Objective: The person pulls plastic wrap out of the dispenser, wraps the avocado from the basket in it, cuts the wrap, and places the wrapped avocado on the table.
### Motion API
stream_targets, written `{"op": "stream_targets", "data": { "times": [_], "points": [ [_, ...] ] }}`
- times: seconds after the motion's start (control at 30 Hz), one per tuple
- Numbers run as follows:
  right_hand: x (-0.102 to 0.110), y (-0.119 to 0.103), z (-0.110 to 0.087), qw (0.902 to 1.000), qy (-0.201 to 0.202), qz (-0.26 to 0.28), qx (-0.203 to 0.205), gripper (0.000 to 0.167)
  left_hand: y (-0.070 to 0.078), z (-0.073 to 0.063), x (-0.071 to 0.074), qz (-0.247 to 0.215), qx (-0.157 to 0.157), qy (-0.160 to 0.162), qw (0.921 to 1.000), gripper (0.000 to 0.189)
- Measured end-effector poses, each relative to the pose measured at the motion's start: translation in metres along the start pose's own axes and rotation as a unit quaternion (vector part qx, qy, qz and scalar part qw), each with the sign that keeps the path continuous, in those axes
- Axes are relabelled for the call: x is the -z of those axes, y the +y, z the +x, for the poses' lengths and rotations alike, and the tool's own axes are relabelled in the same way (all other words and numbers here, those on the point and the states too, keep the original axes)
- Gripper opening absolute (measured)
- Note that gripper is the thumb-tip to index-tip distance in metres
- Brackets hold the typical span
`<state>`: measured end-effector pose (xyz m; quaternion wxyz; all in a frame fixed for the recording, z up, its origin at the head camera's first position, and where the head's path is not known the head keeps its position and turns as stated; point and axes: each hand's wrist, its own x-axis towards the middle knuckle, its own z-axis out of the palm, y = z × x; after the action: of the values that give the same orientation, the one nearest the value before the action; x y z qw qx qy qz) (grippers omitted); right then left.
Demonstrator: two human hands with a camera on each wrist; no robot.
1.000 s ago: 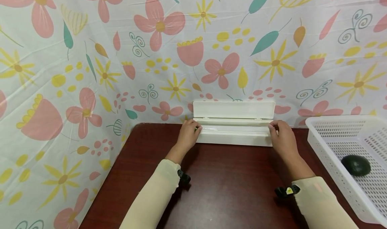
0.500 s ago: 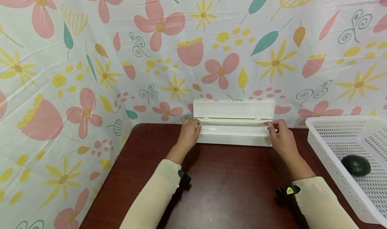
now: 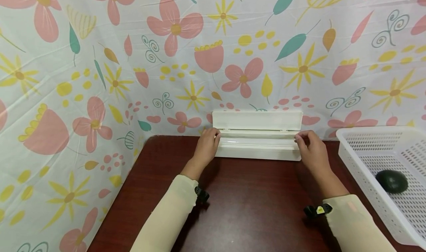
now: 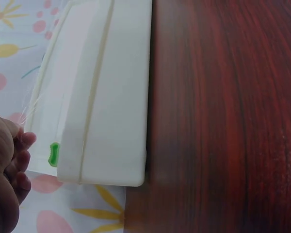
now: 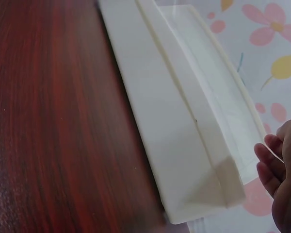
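Observation:
A long white cling film dispenser [image 3: 257, 154] stands at the back of the table, its lid [image 3: 257, 121] raised against the wall. Inside lies a shiny clear roll of cling film [image 3: 256, 142]. My left hand [image 3: 206, 145] is at the dispenser's left end, pinching the film's edge; in the left wrist view thin clear film [image 4: 34, 104] stretches from the fingertips. At the other end my right hand [image 3: 313, 150] has thumb and forefinger together at the film's edge. A green slider piece [image 4: 54, 154] shows at the left end.
A white perforated basket [image 3: 354, 170] stands at the right, with a dark green avocado-like fruit [image 3: 392, 181] inside. The brown wooden table [image 3: 246, 204] stretches in front of the dispenser. A flower-printed cloth [image 3: 239, 41] covers the wall close behind.
My right forefinger has reached inward over the film and drawn back to the right end. My left hand has shifted very slightly. The dispenser has stayed in place.

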<state>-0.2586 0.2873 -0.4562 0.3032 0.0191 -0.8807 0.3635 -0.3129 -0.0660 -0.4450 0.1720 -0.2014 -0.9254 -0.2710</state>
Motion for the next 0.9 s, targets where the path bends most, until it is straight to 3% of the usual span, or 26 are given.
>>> {"op": "stream_targets", "data": {
  "times": [0.2,0.33,0.63,0.77,0.9],
  "points": [
    [0.002,0.0,0.001,0.9998,0.001,0.018,0.007,0.02,0.001,0.0,0.004,-0.032,0.024,-0.013,0.9991,0.017],
    [0.002,0.0,0.001,0.9997,-0.001,0.024,0.01,0.019,0.002,0.0,0.006,-0.081,0.033,-0.024,0.9959,0.018],
    [0.002,-0.001,0.0,0.9978,-0.029,0.054,-0.024,0.024,0.001,-0.001,0.011,-0.213,0.072,-0.037,0.9737,0.021],
    [0.002,0.0,0.0,0.995,-0.039,0.073,-0.056,0.026,0.0,-0.001,0.01,-0.225,0.07,-0.027,0.9715,0.018],
    [0.001,0.003,-0.001,0.9931,-0.035,0.094,-0.061,0.026,-0.001,-0.001,0.008,-0.203,0.059,-0.01,0.9774,0.019]
  ]
}}
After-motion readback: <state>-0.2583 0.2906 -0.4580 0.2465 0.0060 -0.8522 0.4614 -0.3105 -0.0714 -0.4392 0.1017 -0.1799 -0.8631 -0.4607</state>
